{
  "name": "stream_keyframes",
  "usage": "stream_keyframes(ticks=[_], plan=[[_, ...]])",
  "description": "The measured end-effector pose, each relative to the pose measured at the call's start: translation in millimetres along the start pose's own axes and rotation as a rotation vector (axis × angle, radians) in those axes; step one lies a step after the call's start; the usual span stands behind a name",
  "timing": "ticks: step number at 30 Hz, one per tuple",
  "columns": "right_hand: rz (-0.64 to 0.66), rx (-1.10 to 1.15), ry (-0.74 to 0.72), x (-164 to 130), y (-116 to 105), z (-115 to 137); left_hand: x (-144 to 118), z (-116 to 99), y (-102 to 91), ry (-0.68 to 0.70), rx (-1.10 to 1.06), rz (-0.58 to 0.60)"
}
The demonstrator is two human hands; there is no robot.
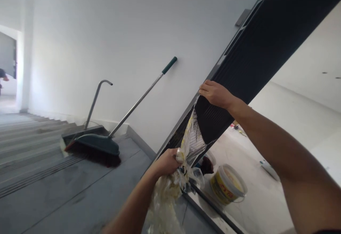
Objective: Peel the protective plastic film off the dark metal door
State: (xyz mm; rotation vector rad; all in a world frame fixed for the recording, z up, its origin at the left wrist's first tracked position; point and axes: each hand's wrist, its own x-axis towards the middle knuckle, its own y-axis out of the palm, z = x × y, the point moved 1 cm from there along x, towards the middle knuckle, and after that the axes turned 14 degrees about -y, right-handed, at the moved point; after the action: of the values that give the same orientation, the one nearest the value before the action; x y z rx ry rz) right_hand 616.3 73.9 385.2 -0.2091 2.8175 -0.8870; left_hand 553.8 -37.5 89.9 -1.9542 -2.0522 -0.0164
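Clear plastic film [194, 134] stretches between my two hands, partly stuck to the black ribbed panel [255, 45]. My right hand [214, 92] pinches the film's upper corner beside the panel's left edge. Lower down, my left hand [168, 162] is closed on a gathered part of the film. A crumpled bunch of the same film [165, 202] hangs beneath my left hand. The fingertips of my left hand are partly hidden by the plastic.
A broom [97, 143] and a long-handled dustpan [87, 131] stand by the stairs [34, 145] at left. A yellow bucket [226, 184] sits on the floor beyond a dark rail [218, 211]. A white wall [119, 31] rises behind. Part of another person [3, 76] shows far left.
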Motion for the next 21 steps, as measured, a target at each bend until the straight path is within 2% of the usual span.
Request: stream_keyframes(ticks=[5, 9, 12, 15, 18, 20, 21], plan=[[0.011, -0.035, -0.004, 5, -4, -4, -3, 3, 10.8, -0.007, -0.268, 0.055], [0.083, 0.021, 0.032, 11, -9, -8, -8, 10, 17.0, 0.089, -0.348, 0.021], [0.076, 0.097, 0.042, 19, -14, -20, -9, 10, 25.7, 0.138, -0.415, 0.051], [0.065, 0.134, 0.140, 37, -20, -46, -7, 10, 34.4, 0.155, -0.455, 0.085], [0.174, 0.160, 0.283, 56, -25, -71, -5, 13, 36.2, 0.181, -0.464, 0.089], [0.198, 0.200, 0.354, 63, -28, -76, -4, 16, 33.9, 0.186, -0.472, 0.082], [0.164, 0.220, 0.393, 64, -30, -75, -4, 17, 32.4, 0.184, -0.467, 0.080]])
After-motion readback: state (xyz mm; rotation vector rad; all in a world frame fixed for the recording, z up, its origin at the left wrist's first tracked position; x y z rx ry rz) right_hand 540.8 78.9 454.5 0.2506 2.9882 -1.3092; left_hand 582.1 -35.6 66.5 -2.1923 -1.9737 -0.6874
